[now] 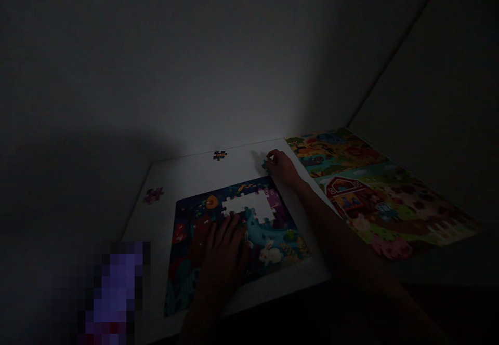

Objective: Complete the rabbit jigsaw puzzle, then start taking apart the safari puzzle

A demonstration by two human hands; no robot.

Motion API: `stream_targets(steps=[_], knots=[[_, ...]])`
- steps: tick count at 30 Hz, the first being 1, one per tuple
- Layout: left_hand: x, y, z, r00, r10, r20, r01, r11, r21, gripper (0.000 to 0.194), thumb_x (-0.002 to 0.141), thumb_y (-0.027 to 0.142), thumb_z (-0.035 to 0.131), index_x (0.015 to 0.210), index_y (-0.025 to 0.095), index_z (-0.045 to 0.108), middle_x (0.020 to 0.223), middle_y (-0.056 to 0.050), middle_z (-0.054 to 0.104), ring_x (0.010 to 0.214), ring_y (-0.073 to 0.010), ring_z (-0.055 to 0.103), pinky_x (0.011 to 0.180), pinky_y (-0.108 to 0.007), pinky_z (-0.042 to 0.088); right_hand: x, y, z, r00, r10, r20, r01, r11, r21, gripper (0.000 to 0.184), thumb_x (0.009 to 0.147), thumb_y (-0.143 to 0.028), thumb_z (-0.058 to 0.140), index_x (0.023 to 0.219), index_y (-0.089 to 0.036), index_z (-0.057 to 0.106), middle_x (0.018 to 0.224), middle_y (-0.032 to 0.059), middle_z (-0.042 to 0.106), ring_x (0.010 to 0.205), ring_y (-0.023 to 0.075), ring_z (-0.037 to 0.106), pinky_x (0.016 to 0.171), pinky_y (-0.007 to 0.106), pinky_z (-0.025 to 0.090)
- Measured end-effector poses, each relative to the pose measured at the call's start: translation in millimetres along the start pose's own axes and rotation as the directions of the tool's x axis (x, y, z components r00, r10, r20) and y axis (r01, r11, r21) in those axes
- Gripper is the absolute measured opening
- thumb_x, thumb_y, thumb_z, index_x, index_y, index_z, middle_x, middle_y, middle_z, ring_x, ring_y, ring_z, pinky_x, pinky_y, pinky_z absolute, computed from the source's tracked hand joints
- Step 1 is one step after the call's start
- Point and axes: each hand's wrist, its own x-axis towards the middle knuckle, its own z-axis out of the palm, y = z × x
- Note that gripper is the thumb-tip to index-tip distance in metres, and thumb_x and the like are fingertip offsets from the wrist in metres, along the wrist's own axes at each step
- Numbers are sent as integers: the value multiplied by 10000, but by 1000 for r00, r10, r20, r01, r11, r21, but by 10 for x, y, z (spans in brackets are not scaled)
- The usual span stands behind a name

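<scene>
- Dark-blue jigsaw puzzle point(273, 243), night scene with orange moon and white rabbit, lies part-built on the white worktop point(230, 166), with a bare gap point(249, 204) in its upper middle
- left hand point(224, 259) flat on the puzzle's lower half, grip spread, fingertips just below the gap
- right hand point(283, 169) past the puzzle's top edge, arm crossing over the worktop, grip pinching a dark puzzle piece point(266, 165) just above the worktop, touching neither puzzle nor gap
- purple loose piece point(153, 195) lies near the worktop's left edge
- dark loose piece point(219, 155) lies near the far edge, apart from both hands
- farmyard puzzle point(374, 194) with red barn lies just beside the worktop's right edge
- blurred purple patch point(113, 293) at lower left, too pixelated to tell
</scene>
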Motion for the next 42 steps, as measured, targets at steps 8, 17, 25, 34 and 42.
stream_targets(steps=[8, 17, 25, 34, 42], knots=[[-16, -8, 15, 1000, -17, -12, 16, 1000, -20, 358, 978, 307, 425, 1294, 238, 580, 1483, -74, 500, 1386, -259, 438, 1154, -552, 337, -44, -96, -164, 964, 13, 267, -167, 809, 564, 313, 690, -399, 741, 771, -208, 506, 649, -35, 608, 556, 111, 558, 517, 226, 416], [-14, -2, -14, 1000, -22, 8, 22, 999, -28, 370, 979, 310, 418, 1308, 237, 570, 1487, -78, 493, 1376, -261, 452, 1151, -561, 340, -155, -209, -77, 799, -107, 592, -358, 707, 610, 315, 655, -317, 804, 774, -181, 546, 669, -33, 650, 563, 103, 615, 542, 218, 497], [-8, 2, -23, 1000, -18, -7, 17, 999, -36, 358, 979, 306, 418, 1287, 233, 586, 1475, -81, 507, 1372, -254, 457, 1156, -546, 339, -187, -257, -59, 680, -235, 695, -349, 729, 588, 313, 642, -193, 780, 913, -167, 626, 786, -35, 674, 644, 92, 597, 575, 195, 450], [-6, 8, -30, 1000, -22, 3, 22, 999, -42, 364, 983, 317, 418, 1305, 235, 567, 1484, -74, 499, 1383, -254, 442, 1160, -547, 332, -232, -354, -85, 469, -377, 799, -199, 836, 511, 213, 748, -238, 726, 952, -176, 745, 877, -4, 710, 793, 121, 613, 758, 252, 467], [-12, 4, -25, 999, -32, 29, 33, 998, -48, 359, 987, 325, 414, 1301, 230, 560, 1489, -79, 491, 1395, -253, 424, 1165, -561, 315, -330, -488, -75, 308, -323, 895, -201, 897, 393, 232, 725, -186, 721, 955, -164, 707, 770, -24, 666, 652, 91, 567, 585, 204, 427]])
